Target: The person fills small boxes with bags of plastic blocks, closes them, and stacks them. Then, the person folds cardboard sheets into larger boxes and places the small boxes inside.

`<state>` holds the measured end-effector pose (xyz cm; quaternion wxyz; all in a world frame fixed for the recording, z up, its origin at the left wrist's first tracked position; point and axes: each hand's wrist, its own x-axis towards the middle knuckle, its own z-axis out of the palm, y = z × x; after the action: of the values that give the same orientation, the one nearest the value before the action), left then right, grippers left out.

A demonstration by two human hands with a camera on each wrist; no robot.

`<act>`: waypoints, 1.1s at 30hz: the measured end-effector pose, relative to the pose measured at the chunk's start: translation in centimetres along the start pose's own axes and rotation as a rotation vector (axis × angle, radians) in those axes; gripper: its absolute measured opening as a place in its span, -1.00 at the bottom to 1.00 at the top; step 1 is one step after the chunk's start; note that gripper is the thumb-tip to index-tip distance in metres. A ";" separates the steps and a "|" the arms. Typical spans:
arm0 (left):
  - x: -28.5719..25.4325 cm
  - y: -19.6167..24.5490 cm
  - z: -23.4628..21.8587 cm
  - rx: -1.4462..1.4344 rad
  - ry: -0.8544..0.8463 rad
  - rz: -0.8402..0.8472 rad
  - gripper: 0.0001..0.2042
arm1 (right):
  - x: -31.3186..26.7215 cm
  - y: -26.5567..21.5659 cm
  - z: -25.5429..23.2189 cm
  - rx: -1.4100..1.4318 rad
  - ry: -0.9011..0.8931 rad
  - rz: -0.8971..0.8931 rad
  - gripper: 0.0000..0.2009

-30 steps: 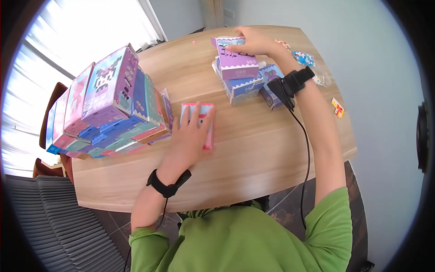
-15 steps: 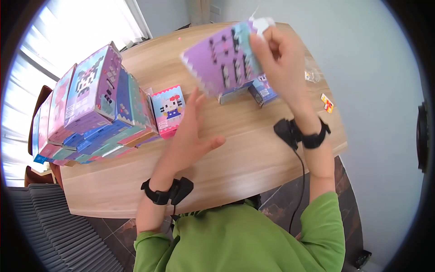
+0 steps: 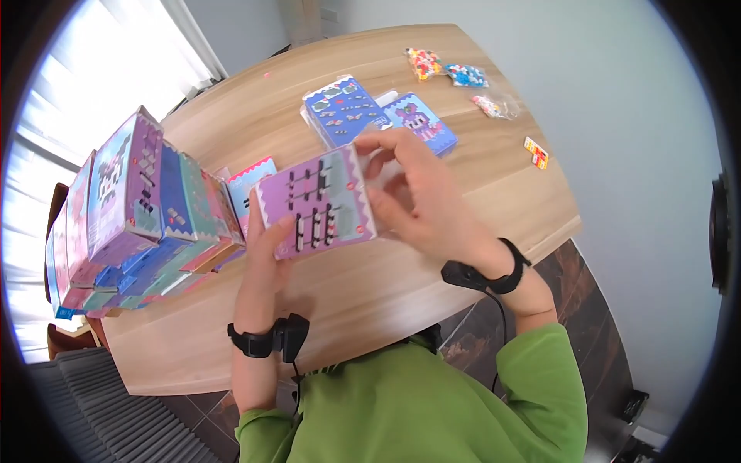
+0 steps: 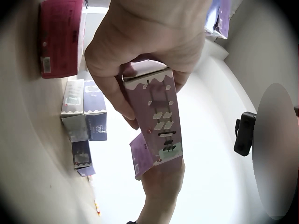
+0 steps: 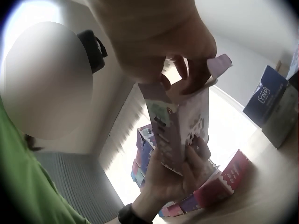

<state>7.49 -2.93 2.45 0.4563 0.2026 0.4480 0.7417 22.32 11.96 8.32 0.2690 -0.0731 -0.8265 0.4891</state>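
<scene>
Purple toy-block box (image 3: 312,204) is held tilted above the table (image 3: 478,193), near the stacked boxes (image 3: 116,181). Left hand (image 3: 265,239) grips its sides, thumb on the printed face. Right hand (image 3: 417,197) has bent fingers at the open end, by a raised flap (image 5: 219,65) (cannot tell whether they pinch anything). Step, as judged: opening or emptying. Next move calls for a firm left hold, right fingers reaching inside.
</scene>
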 end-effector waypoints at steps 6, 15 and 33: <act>-0.3 -0.6 -0.4 0.058 0.009 -0.127 -0.53 | -1.3 1.6 1.5 -0.284 0.043 -0.248 -0.45; -0.1 -0.8 -0.8 -0.023 0.072 -0.183 -0.64 | -1.1 4.9 -8.5 -0.355 0.336 0.154 -0.55; 0.2 -0.6 -0.9 0.091 0.133 -0.213 -0.63 | -10.4 17.7 -22.8 -0.640 0.380 0.731 -0.66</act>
<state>7.04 -3.12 1.42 0.4922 0.1245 0.5295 0.6796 40.31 34.58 -2.01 0.1900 -0.5229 -0.7918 0.2521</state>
